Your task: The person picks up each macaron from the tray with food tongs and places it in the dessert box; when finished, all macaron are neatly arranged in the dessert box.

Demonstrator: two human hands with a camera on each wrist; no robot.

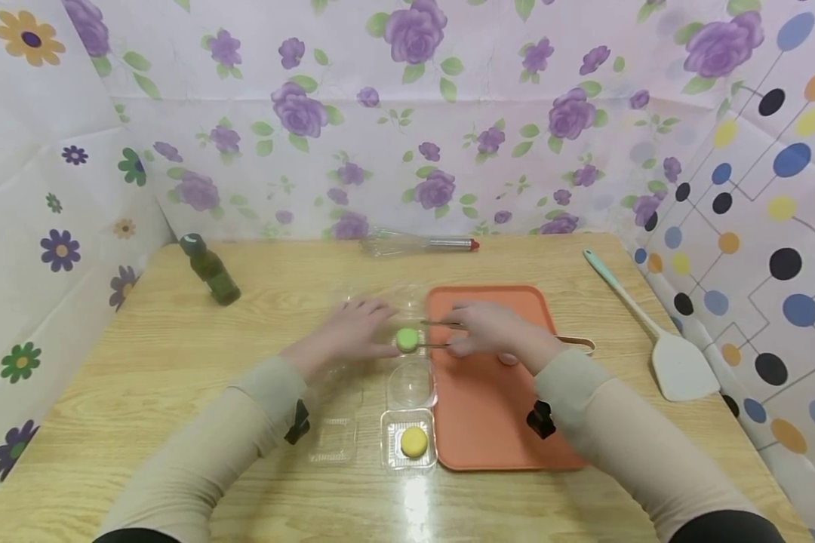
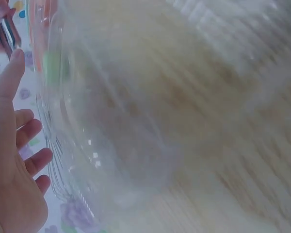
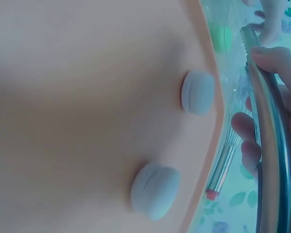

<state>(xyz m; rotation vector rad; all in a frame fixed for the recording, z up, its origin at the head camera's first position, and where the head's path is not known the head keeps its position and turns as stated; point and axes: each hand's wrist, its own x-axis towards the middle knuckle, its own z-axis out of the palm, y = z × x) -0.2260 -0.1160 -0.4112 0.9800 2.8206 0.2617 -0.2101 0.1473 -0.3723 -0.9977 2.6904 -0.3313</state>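
Observation:
My right hand [image 1: 492,329] grips metal tongs [image 3: 270,141] above the orange tray, their tips pointing left and apart. A green macaron [image 1: 407,340] sits in a clear plastic box just left of those tips; nothing is visible between them. Beside that box is my left hand [image 1: 349,332], its fingers loosely extended [image 2: 14,145] and holding nothing; whether it touches the plastic I cannot tell. On the tray [image 1: 489,422] lie two pale macarons, one nearer the rim [image 3: 199,92] and one farther along [image 3: 155,190]. A yellow macaron [image 1: 414,442] rests in another open clear box [image 1: 389,452].
A whisk [image 1: 421,243] lies at the table's back edge. To the left is a dark green bottle [image 1: 210,270], and to the right a white spatula [image 1: 682,366] with a mint handle. Clear lids [image 1: 334,440] lie left of the boxes. Patterned cloth surrounds the table on three sides.

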